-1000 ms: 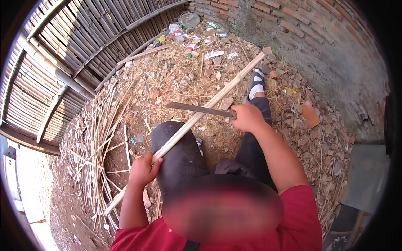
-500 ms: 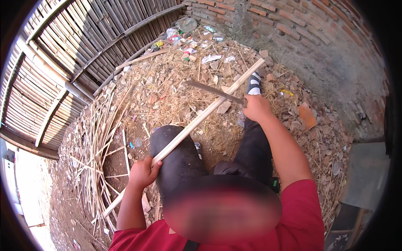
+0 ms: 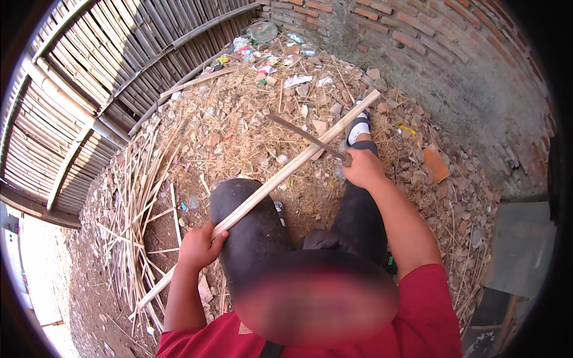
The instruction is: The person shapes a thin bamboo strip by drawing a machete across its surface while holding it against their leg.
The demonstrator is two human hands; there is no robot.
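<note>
A long pale bamboo slat (image 3: 285, 171) slants across my left thigh, from the lower left up to the far right near my shoe. My left hand (image 3: 200, 244) is closed around it just below the knee. My right hand (image 3: 364, 169) grips the dark handle of a machete (image 3: 302, 133). The machete's long brown blade points up and left and crosses the slat near its far end. Whether the edge touches the slat I cannot tell.
Many thin bamboo strips (image 3: 132, 221) lie in a heap on the left. Rubble, straw and litter (image 3: 262, 59) cover the ground. A bamboo fence (image 3: 149, 59) rises at the far left, a brick wall (image 3: 430, 65) at the right. A grey panel (image 3: 519, 247) stands at the lower right.
My right hand and the machete handle have dropped slightly toward me, and the blade has tilted a little. The left hand keeps its grip on the slat. The whole view has shifted slightly.
</note>
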